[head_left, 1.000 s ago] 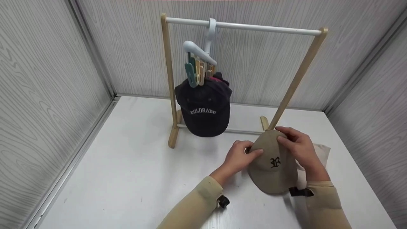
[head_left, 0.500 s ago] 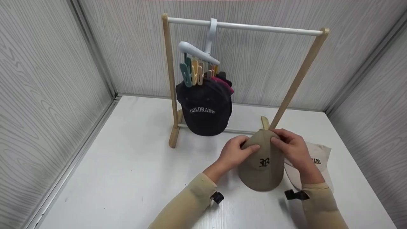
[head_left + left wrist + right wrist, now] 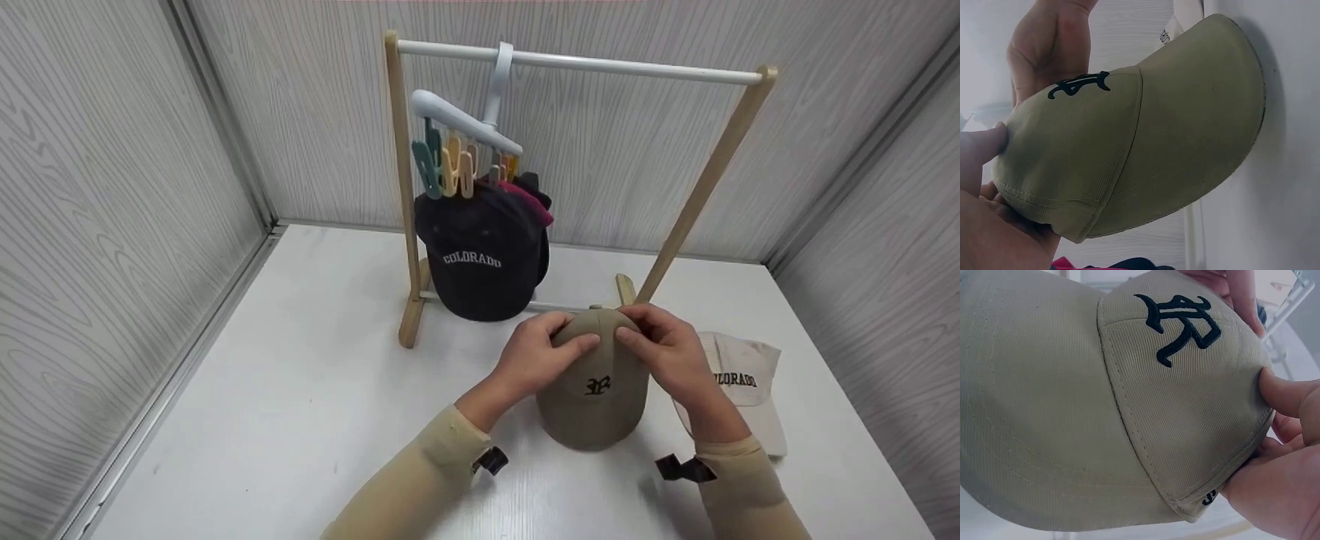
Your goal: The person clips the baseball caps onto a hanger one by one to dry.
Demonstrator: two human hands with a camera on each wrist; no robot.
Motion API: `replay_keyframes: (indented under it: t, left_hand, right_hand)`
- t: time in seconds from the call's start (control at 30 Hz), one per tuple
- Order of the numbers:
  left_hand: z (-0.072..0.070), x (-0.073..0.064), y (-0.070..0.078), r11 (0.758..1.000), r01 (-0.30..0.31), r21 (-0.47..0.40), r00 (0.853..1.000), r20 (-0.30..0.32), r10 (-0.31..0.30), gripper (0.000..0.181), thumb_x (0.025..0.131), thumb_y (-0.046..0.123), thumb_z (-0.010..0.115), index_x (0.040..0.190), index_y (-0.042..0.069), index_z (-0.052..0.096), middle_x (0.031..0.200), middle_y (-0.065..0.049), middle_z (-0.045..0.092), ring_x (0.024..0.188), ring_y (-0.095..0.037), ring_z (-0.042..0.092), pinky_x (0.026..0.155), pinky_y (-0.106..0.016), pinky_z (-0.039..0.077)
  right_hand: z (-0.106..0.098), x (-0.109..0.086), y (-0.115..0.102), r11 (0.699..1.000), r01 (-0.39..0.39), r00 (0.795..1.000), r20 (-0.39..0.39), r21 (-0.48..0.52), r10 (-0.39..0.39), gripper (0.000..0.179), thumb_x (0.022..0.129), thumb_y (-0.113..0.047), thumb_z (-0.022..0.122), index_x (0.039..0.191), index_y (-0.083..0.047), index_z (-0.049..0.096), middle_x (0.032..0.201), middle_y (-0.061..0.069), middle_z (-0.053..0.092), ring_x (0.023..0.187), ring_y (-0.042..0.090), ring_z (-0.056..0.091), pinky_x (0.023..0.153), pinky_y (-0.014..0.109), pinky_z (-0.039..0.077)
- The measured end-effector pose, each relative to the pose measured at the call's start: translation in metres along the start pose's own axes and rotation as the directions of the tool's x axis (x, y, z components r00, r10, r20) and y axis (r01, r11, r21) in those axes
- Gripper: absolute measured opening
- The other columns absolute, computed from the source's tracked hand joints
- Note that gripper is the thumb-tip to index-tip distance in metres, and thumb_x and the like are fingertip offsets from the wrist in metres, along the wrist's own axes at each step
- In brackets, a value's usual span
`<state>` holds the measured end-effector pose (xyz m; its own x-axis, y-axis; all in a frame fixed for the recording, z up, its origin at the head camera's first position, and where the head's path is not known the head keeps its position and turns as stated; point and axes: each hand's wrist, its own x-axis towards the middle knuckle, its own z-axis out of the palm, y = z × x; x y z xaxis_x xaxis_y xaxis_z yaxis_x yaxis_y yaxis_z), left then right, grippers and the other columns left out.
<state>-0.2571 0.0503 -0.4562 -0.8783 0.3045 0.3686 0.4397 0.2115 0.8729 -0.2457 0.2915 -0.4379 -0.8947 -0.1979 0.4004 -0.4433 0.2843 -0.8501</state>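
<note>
A khaki baseball cap (image 3: 592,416) with a dark embroidered letter hangs brim down between both hands, low over the table. My left hand (image 3: 534,356) pinches one side of its crown, thumb on the front panel. The right hand (image 3: 670,360) grips the other side in the same way, thumb near the top. In the right wrist view the letter R (image 3: 1185,323) shows clearly on the front panel. The fingers behind the crown are mostly hidden. Right of the right hand lies a cream cap (image 3: 754,416) marked COLORADO, partly covered by that hand.
A rack of wooden posts with a white rail (image 3: 615,65) stands at the back. From it hangs a pale hanger (image 3: 454,114) with several clothespins (image 3: 450,169), holding a black COLORADO cap (image 3: 480,289). A pink cap edge (image 3: 529,201) shows behind. Panelled walls enclose the table (image 3: 300,405).
Both hands have carried the khaki cap leftward and turned its front toward me, uncovering more of the cream cap. The hanger with the black cap has swivelled slightly.
</note>
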Motion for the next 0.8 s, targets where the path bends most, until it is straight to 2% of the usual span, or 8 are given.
replay_keyframes:
  t: [0.2,0.33,0.53,0.8]
  left_hand:
    - [-0.017,-0.006,0.011,0.998,-0.048,-0.028,0.999,0.013,0.048,0.028,0.104,0.039,0.081,0.114,0.013,0.079,0.099,0.009,0.072,0.088,-0.008,0.063,0.078,-0.029,0.052]
    - [-0.028,-0.010,0.017,0.997,-0.078,-0.030,0.997,-0.010,0.077,0.026,0.104,0.039,0.082,0.108,0.014,0.078,0.094,0.008,0.069,0.085,-0.009,0.061,0.075,-0.029,0.050]
    - [-0.045,-0.014,0.027,0.992,-0.117,-0.041,0.992,-0.044,0.115,0.025,0.104,0.037,0.083,0.106,0.013,0.076,0.093,0.007,0.067,0.083,-0.011,0.061,0.072,-0.030,0.051]
    - [-0.070,-0.018,0.040,0.987,-0.161,-0.029,0.984,-0.087,0.157,0.025,0.103,0.034,0.084,0.112,0.011,0.079,0.097,0.005,0.071,0.085,-0.012,0.064,0.073,-0.031,0.054]
  right_hand:
    - [0.010,0.002,-0.015,0.995,0.085,0.996,0.013,0.047,-0.086,0.023,0.105,0.011,0.067,0.127,0.007,0.074,0.103,0.012,0.072,0.084,0.016,0.061,0.072,0.026,0.050]
    - [0.018,0.005,-0.024,0.987,0.137,0.990,0.020,0.079,-0.139,0.023,0.104,0.013,0.067,0.126,0.008,0.073,0.105,0.014,0.073,0.087,0.016,0.063,0.074,0.026,0.052]
    - [0.029,0.010,-0.040,0.989,0.138,0.990,0.011,0.049,-0.138,0.024,0.103,0.012,0.069,0.127,0.009,0.073,0.106,0.011,0.074,0.089,0.015,0.063,0.076,0.025,0.053]
    - [0.044,0.022,-0.063,0.982,0.179,0.983,0.022,0.066,-0.180,0.023,0.104,0.010,0.071,0.126,0.007,0.074,0.110,0.016,0.069,0.093,0.019,0.063,0.080,0.027,0.054]
